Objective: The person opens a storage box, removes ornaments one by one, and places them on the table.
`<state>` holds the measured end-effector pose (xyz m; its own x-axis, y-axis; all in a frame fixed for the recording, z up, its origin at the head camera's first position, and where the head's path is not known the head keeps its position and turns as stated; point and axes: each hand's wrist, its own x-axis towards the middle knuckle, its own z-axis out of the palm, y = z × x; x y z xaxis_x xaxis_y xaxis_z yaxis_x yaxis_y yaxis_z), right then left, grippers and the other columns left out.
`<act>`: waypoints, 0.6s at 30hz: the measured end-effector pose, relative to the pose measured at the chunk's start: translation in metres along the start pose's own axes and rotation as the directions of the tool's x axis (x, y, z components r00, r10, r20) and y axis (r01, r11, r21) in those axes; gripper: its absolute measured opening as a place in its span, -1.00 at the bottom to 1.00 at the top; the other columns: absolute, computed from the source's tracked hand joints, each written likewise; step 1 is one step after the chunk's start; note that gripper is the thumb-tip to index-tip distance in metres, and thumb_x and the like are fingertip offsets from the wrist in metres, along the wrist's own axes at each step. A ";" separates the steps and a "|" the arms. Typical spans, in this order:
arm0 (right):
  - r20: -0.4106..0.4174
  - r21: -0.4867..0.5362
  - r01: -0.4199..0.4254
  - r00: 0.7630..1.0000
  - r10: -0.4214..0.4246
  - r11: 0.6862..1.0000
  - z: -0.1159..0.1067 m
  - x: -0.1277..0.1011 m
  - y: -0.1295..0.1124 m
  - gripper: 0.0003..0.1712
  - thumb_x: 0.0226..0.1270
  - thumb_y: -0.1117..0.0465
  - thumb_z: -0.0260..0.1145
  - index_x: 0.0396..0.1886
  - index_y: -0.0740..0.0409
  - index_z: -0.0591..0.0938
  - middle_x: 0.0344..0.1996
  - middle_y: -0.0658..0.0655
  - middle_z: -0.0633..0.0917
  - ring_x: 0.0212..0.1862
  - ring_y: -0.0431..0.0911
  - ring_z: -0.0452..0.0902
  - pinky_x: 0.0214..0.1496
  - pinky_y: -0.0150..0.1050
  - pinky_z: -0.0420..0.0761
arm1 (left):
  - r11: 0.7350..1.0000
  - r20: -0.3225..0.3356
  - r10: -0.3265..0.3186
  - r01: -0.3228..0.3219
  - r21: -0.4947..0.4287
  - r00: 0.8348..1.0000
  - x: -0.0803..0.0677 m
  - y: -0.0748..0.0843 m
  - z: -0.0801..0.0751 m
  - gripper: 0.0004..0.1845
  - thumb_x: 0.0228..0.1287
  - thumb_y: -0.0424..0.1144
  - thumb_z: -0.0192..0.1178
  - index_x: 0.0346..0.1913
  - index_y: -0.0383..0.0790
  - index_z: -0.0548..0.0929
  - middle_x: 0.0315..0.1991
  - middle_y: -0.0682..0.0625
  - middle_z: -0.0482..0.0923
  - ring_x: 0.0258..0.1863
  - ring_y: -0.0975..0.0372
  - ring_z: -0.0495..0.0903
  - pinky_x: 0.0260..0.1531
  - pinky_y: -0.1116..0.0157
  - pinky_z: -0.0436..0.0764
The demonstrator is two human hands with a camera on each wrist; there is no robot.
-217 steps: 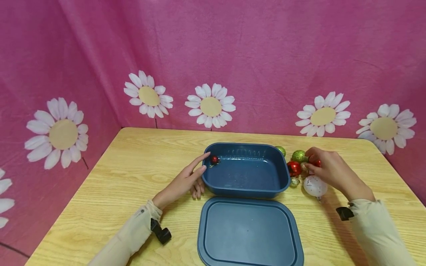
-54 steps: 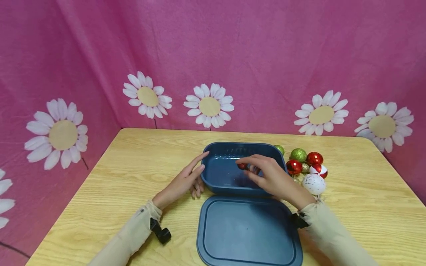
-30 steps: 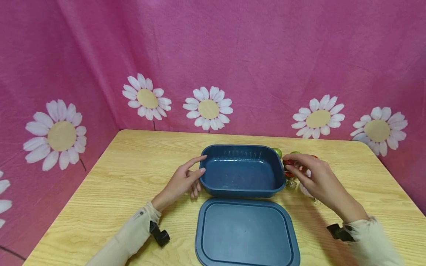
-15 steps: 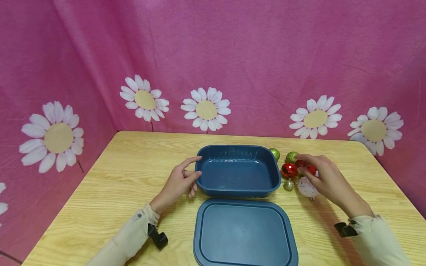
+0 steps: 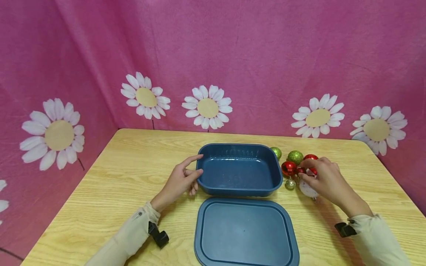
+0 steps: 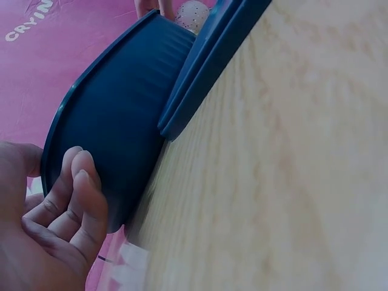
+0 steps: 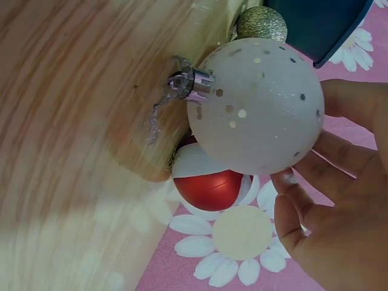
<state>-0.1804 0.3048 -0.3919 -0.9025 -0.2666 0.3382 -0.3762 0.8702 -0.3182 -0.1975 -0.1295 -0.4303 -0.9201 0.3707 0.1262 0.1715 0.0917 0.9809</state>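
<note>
My left hand (image 5: pixel 181 181) holds the left rim of a dark blue rectangular container (image 5: pixel 239 190), its thumb and index finger at the edge. In the left wrist view, the other fingers curl beside the outer wall. My right hand (image 5: pixel 327 181) pinches a small dark red bauble (image 5: pixel 301 170) between thumb and index finger, low among the other baubles. Around it lie a shiny red bauble (image 5: pixel 288 168), a green glitter bauble (image 5: pixel 295 157), a small gold bauble (image 5: pixel 290 184) and a white speckled bauble (image 7: pixel 260 109). A red-and-white bauble (image 7: pixel 209 185) lies behind the white one.
A flat blue lid (image 5: pixel 246 232) lies on the wooden table (image 5: pixel 133 155) in front of the container. Another green bauble (image 5: pixel 276 152) sits by the container's back right corner, and a red one (image 5: pixel 311 157) behind my right hand. A pink flowered cloth (image 5: pixel 253 66) hangs behind the table.
The small red bauble, earlier inside the container, has been lifted out by my right hand and carried right to the other baubles. My left hand has stayed at the container's rim.
</note>
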 end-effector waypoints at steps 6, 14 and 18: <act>0.028 -0.002 -0.006 1.000 0.006 1.000 0.000 0.001 0.002 -0.80 0.14 0.29 0.51 -0.24 0.25 0.73 -0.42 0.07 0.68 -0.13 0.15 0.48 -0.21 -0.02 0.20 | 1.000 -0.006 -0.001 0.001 0.007 1.000 -0.001 0.000 0.001 -0.45 0.50 -0.24 0.13 0.48 -0.16 0.30 -0.63 -0.26 0.56 -0.77 0.15 0.54 -0.71 0.32 0.59; -0.046 -0.030 0.063 0.997 -0.064 0.998 -0.013 0.003 0.003 -0.81 0.17 0.32 0.48 -0.22 0.29 0.71 -0.32 0.24 0.71 -0.18 0.16 0.51 -0.24 0.07 0.43 | 0.985 0.019 -0.011 0.007 0.170 1.000 -0.001 0.010 0.000 -0.44 0.52 -0.18 0.10 0.50 -0.07 0.28 -0.58 -0.29 0.60 -0.70 0.07 0.59 -0.68 0.21 0.64; -0.118 -0.031 0.073 0.990 -0.076 0.997 -0.030 -0.002 0.004 -0.78 0.16 0.37 0.46 -0.18 0.32 0.69 -0.26 0.30 0.73 -0.14 0.17 0.51 -0.17 0.11 0.42 | 0.953 0.023 0.042 -0.048 0.300 0.999 -0.002 0.019 0.001 -0.47 0.54 -0.17 0.08 0.49 -0.06 0.30 -0.56 -0.20 0.60 -0.69 0.10 0.58 -0.64 0.22 0.64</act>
<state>-0.1736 0.3219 -0.3672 -0.8399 -0.2814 0.4640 -0.4346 0.8609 -0.2646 -0.1918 -0.1281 -0.4125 -0.9035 0.3958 0.1643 0.3128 0.3471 0.8841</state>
